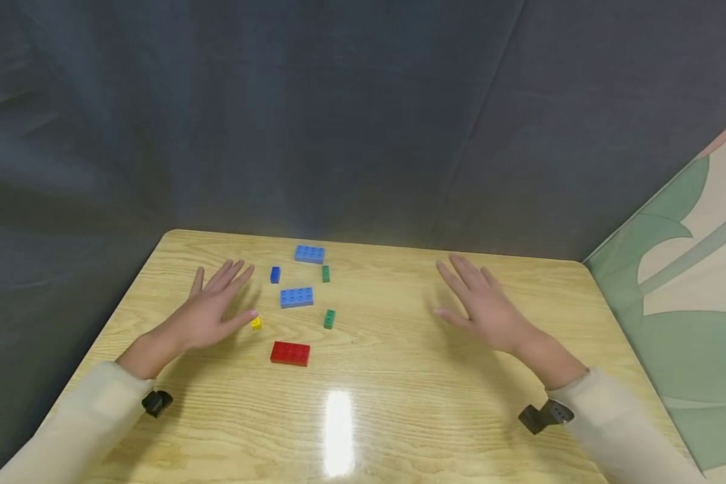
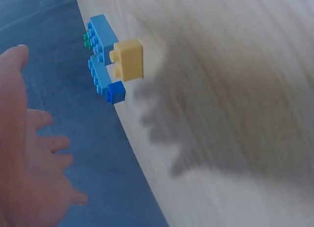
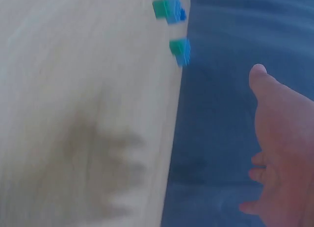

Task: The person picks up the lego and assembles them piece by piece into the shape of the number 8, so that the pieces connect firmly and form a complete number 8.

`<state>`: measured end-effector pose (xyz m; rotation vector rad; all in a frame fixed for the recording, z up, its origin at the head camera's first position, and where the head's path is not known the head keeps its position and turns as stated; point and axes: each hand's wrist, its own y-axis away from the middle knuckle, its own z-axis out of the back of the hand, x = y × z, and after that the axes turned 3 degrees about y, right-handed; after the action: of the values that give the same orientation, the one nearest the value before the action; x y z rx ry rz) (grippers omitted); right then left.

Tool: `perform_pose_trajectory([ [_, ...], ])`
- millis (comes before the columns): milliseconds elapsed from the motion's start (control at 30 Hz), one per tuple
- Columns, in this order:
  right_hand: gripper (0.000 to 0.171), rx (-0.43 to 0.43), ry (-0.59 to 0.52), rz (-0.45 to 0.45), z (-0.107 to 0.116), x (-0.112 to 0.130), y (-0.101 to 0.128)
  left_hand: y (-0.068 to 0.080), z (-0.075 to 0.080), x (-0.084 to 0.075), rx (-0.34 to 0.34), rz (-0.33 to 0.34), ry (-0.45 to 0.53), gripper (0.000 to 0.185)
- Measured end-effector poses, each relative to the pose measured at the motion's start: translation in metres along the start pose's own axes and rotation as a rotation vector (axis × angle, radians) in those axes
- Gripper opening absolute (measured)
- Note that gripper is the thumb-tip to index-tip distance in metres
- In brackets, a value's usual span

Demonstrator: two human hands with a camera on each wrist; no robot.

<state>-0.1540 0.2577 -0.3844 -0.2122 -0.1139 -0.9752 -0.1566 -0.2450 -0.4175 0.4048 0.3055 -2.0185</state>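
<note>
Head view: both hands, left (image 1: 208, 312) and right (image 1: 484, 306), hover spread and empty over the pale wooden tabletop (image 1: 399, 396), the small yellow plastic brick (image 1: 256, 323) at the left thumb's four o'clock. Left wrist view: the yellow brick (image 2: 128, 59) sits at one o'clock from the open palm (image 2: 29, 163). Right wrist view: spread fingers (image 3: 282, 138), small green plastic bricks (image 3: 176, 46) at eleven o'clock.

Even overhead light falls on the pale wooden table (image 1: 399, 376), leaving one bright glare streak near its front edge — soft shadows spread under both hands. The head view is sharp, bowed slightly at the edges. Both wrist views are smeared, washed pale — fingers' shadows blurred.
</note>
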Motion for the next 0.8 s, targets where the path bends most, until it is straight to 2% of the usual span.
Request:
perform_pose_trajectory([
  [200,0.083,0.005,-0.042,0.068,-0.019,0.027,-0.004,0.006,-0.011,-0.001,-0.015,0.001,0.060,0.082],
  [400,0.080,0.014,-0.128,0.123,-0.034,0.055,-0.009,0.011,-0.020,0.001,-0.018,0.033,0.091,0.081],
  [667,0.075,0.085,-0.228,0.145,-0.050,0.087,-0.016,0.017,-0.027,0.002,-0.032,0.084,0.155,0.078],
  [800,0.074,0.132,-0.300,0.147,-0.058,0.101,-0.022,0.018,-0.030,0.005,-0.042,0.086,0.167,0.075],
])
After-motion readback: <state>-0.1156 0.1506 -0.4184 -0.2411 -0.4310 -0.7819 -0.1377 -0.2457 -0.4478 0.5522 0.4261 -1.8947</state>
